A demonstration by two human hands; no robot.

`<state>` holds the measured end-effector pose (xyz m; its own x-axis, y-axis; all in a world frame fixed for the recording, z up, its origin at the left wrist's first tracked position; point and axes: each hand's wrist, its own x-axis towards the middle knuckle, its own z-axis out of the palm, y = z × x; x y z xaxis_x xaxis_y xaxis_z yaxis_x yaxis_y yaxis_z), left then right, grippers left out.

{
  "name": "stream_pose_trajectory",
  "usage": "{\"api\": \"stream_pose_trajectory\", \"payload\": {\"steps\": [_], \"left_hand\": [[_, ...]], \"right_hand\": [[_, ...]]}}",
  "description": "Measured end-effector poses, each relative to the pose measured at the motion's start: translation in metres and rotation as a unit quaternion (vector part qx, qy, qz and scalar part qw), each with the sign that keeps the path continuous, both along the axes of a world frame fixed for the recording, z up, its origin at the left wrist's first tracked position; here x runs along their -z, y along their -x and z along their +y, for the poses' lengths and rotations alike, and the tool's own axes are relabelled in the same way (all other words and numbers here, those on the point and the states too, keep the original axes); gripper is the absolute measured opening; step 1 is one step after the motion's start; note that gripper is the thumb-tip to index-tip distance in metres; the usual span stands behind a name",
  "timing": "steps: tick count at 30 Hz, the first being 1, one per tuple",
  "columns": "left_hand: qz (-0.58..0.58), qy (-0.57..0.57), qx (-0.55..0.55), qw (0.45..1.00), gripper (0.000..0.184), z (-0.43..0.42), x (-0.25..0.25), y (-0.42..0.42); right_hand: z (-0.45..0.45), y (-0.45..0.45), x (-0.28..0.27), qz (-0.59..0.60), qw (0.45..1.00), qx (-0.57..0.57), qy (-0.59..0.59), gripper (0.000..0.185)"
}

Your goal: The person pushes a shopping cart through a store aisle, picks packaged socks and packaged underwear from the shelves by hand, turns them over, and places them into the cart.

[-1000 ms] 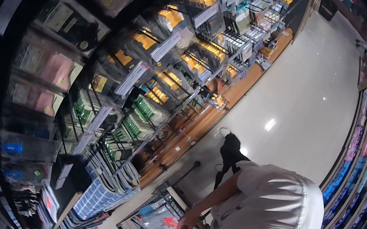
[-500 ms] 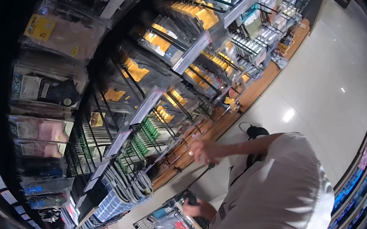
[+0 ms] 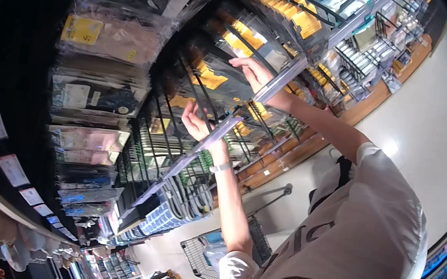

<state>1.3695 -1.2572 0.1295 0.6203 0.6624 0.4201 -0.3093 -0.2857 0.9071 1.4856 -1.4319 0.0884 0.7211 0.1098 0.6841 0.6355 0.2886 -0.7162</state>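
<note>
My left hand [image 3: 196, 122], with a band on its wrist, is raised among the black hooks of the rack. Its fingers are apart, near packets with orange and yellow cards [image 3: 209, 75], and nothing shows in it. Farther right, my right hand [image 3: 259, 78] reaches in over a clear price-label strip [image 3: 287, 75]. Its fingers are stretched out beside hanging clear packets with yellow cards [image 3: 244, 39], and it holds nothing visible.
A wire shopping cart [image 3: 200, 259] with wrapped goods stands below my arms. Folded blue checked cloths [image 3: 163, 218] hang at the rack's lower end. More packets [image 3: 103, 97] hang at the left. A wooden ledge [image 3: 370, 102] runs along the rack beside the pale floor [image 3: 422, 113].
Both hands have come up from around the cart to the hooks, my right hand first, then my left. The view has shifted, and the shelves appear farther right.
</note>
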Motion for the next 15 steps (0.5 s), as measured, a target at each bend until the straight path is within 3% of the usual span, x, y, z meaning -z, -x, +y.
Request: {"api": "stream_pose_trajectory", "payload": {"steps": [2,5,9,10,13,14,15], "left_hand": [[0.007,-0.175,-0.019,0.984,0.037,0.028,-0.007,-0.029],[0.038,-0.229,0.071,0.970,0.043,0.075,-0.008,-0.059],[0.035,0.106,0.240,0.964,0.048,0.066,-0.026,-0.074],[0.038,0.127,0.246,0.960,0.049,0.059,-0.029,-0.074],[0.090,0.119,0.262,0.953,0.062,0.044,-0.045,-0.071],[0.109,0.129,0.267,0.949,0.065,0.041,-0.046,-0.072],[0.129,0.139,0.272,0.944,0.067,0.041,-0.046,-0.073]], "right_hand": [[0.030,-0.023,-0.001,-0.010,0.999,0.041,-0.001,0.029],[0.044,-0.044,-0.010,0.079,0.995,0.006,0.053,0.045],[0.039,-0.068,-0.021,0.111,0.986,-0.062,0.106,0.072],[0.050,-0.075,-0.021,0.082,0.994,-0.032,0.064,0.073],[0.047,-0.084,-0.034,0.174,0.965,-0.123,0.154,0.066],[0.045,-0.077,-0.041,0.147,0.977,-0.136,0.069,0.059],[0.046,-0.077,-0.039,0.162,0.971,-0.140,0.106,0.054]]}}
